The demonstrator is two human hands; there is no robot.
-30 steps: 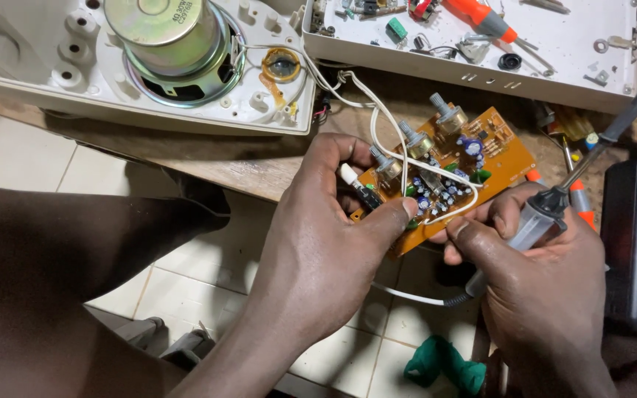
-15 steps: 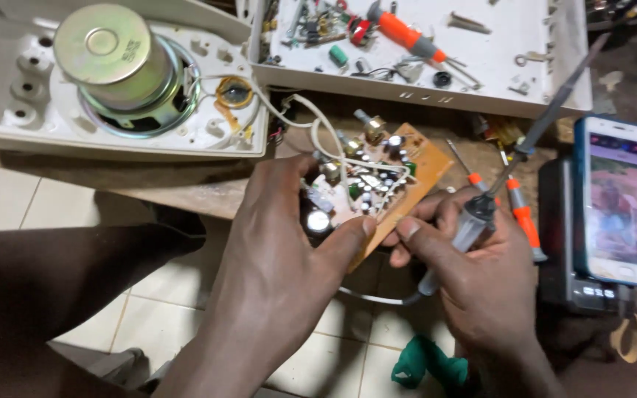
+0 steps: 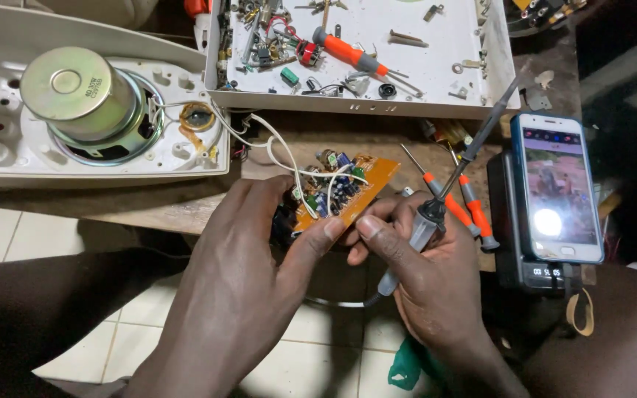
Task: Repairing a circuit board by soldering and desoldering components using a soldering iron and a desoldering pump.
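Tilted flatter now, the board (image 3: pixel 344 193) sits over the counter (image 3: pixel 186 203) edge, pinched in the left hand (image 3: pixel 259 265); the right hand (image 3: pixel 425 276) clasps the iron (image 3: pixel 436 210). Its hot tip could graze the wires (image 3: pixel 282 158) or phone (image 3: pixel 558 188).

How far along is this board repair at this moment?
Done: the speaker housing lies open and the orange circuit board is out, white wires attached. In hand: left hand grips the board; right hand holds the soldering iron, tip away from it. Left: soldering and reassembly.
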